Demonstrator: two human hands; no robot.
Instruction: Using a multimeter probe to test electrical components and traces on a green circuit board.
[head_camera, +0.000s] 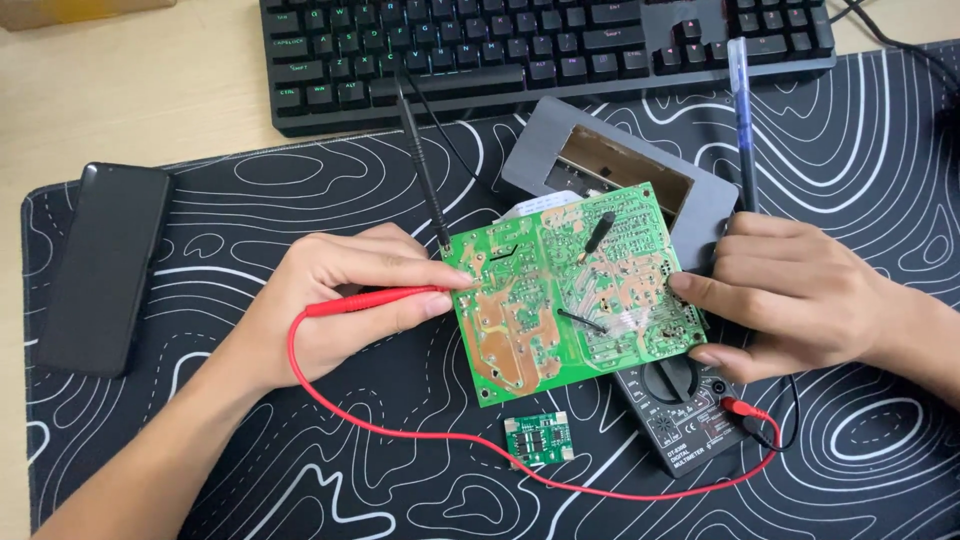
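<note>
Left hand (330, 300) pinched shut round the red probe (375, 298), tip touching the left edge of the green board (560, 290). Right hand (800, 295) curled loosely, fingertips pressing the board's right edge, nothing clasped. Board tilted mid-mat (850, 450), covering the top of the multimeter (690, 410), grey frame (610, 165) behind. Black probe (420, 165) lying at the board's top-left corner. Small board (540, 440) just below, phone (105, 265) far left, keyboard (550, 50) up top.
</note>
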